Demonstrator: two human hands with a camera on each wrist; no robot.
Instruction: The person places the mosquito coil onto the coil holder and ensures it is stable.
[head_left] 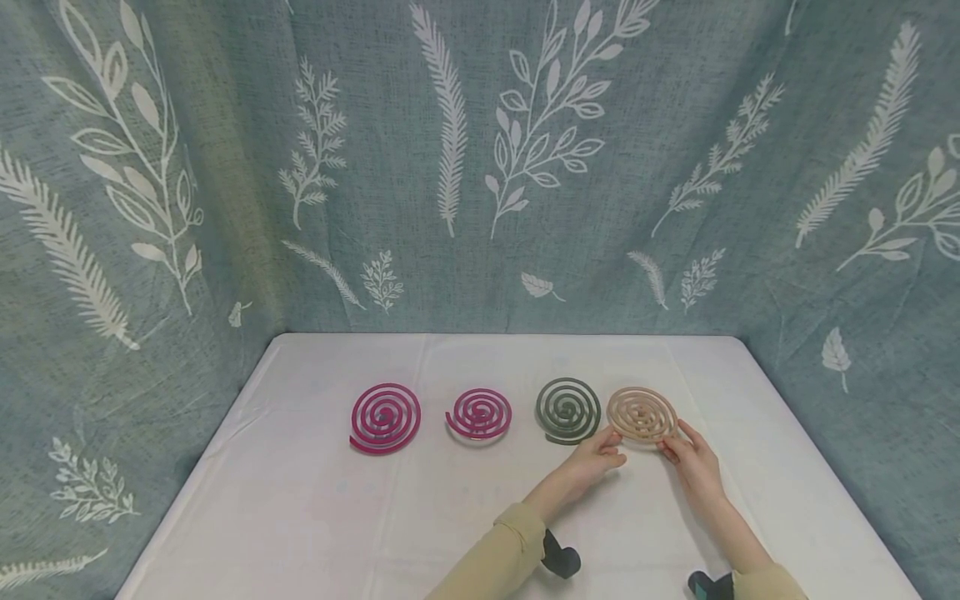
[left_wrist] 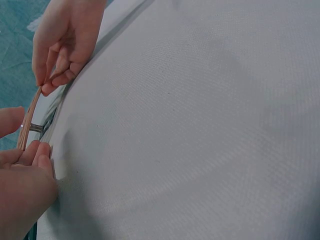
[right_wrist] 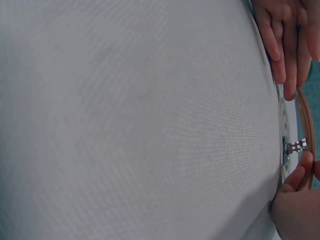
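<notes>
A tan mosquito coil (head_left: 642, 414) is the rightmost of a row of spiral coils. My right hand (head_left: 696, 471) pinches its right edge between thumb and fingers. At its near left edge, the straight fingers of my left hand (head_left: 592, 458) touch the rim from below; the left thumb (left_wrist: 9, 121) stands a little apart above it. Beneath the coil shows a small perforated metal stand (right_wrist: 297, 145), and the coil lies raised over the cloth. A dark green coil (head_left: 567, 411) sits just left of it, close to my left hand.
Further left lie two magenta coils; the nearer one (head_left: 478, 414) is slightly raised, the other (head_left: 385, 419) is at the far left. White cloth (head_left: 300, 517) covers the table. A blue-green leaf-patterned curtain (head_left: 480, 275) closes off the back and sides.
</notes>
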